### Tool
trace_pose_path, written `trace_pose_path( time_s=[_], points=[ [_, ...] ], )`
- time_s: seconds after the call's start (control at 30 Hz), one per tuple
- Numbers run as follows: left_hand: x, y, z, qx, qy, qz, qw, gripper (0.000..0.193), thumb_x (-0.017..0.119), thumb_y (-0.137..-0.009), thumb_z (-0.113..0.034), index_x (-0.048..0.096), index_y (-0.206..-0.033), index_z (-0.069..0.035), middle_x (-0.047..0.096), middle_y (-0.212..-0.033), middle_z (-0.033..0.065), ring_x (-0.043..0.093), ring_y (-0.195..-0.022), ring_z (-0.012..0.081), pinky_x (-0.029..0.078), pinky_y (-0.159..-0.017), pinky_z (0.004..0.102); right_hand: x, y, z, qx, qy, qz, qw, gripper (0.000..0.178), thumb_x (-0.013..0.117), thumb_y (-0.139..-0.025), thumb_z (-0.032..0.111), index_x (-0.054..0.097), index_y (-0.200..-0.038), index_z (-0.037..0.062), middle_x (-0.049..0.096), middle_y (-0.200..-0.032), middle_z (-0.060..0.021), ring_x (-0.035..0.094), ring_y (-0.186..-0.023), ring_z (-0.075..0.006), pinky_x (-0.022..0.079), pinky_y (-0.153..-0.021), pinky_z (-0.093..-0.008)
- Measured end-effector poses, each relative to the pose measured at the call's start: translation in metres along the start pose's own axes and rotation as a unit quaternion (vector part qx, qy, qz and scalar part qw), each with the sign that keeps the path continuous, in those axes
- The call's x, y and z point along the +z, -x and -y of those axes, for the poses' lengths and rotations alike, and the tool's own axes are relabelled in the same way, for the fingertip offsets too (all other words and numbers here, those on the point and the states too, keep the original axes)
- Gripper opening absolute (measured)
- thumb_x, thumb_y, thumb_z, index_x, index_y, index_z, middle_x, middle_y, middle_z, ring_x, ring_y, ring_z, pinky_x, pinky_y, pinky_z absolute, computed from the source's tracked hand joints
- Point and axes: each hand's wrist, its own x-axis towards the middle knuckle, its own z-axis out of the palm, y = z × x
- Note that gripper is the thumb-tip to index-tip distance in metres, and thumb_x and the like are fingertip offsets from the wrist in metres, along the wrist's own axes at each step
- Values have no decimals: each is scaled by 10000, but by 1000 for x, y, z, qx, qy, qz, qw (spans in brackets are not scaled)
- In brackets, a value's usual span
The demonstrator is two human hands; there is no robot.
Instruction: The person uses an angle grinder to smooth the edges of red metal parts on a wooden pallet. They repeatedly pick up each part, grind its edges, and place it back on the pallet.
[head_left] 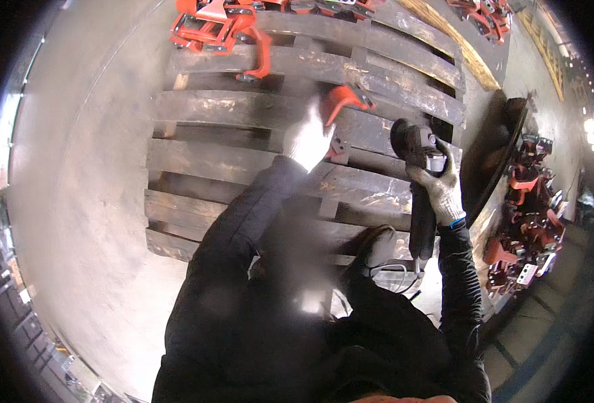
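Note:
My left hand [308, 142], in a white glove, is closed around a curved orange-red metal bracket [343, 101] above the middle of the wooden pallet [203, 161]. The bracket's dark end points away to the right, and its lower end shows below my fingers. My right hand [443, 188], also gloved, grips a black angle grinder [421, 218] by its head end. The grinder's round disc side faces left, toward the bracket but apart from it. Its body hangs down toward me, with a cable at the lower end. Glare whitens the left glove and hides finger detail.
More orange-red brackets [209, 28] are piled on the pallet's far left. Another heap of red and dark parts [525, 228] lies to the right, beyond a dark upright panel [495, 158]. My shoe [379, 247] is near the pallet's front. Gaps run between the slats.

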Motion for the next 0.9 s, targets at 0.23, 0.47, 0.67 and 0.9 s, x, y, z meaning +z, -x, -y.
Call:
trace_pose_path(
  time_s=[0.23, 0.47, 0.67, 0.9],
  points=[
    [-11, 52, 27, -89, 215, 53, 971, 380, 626, -1013, -358, 525, -1135, -12, 660, -910, 224, 681, -829, 344, 530, -728, 463, 41, -9, -22, 17, -71, 23, 997, 905, 934, -694, 228, 484, -1452, 26, 667, -1280, -145, 649, -1130, -210, 528, -996, -342],
    [-24, 82, -7, -318, 618, 196, 692, 497, 661, -1016, -282, 511, -1413, -21, 647, -1214, 113, 655, -1086, 207, 545, -928, 341, 68, -18, -14, 16, -180, 58, 982, 910, 930, -713, 225, 473, -1472, 15, 652, -1301, -152, 633, -1169, -203, 529, -1009, -343],
    [-15, 75, -7, -369, 618, 201, 665, 408, 702, -985, -219, 566, -1331, -53, 663, -1144, 103, 697, -989, 217, 600, -856, 341, 60, -20, -6, 54, -161, 72, 983, 881, 916, -737, 225, 477, -1475, 28, 658, -1292, -159, 641, -1161, -207, 538, -999, -347],
    [-3, 76, 20, -277, 636, 177, 698, 431, 774, -932, -310, 644, -1174, 21, 702, -1078, 149, 703, -953, 216, 595, -854, 385, 58, -13, -53, 71, -149, 87, 982, 877, 923, -750, 279, 490, -1478, 49, 640, -1325, -173, 627, -1196, -246, 508, -1045, -376]
  ],
)
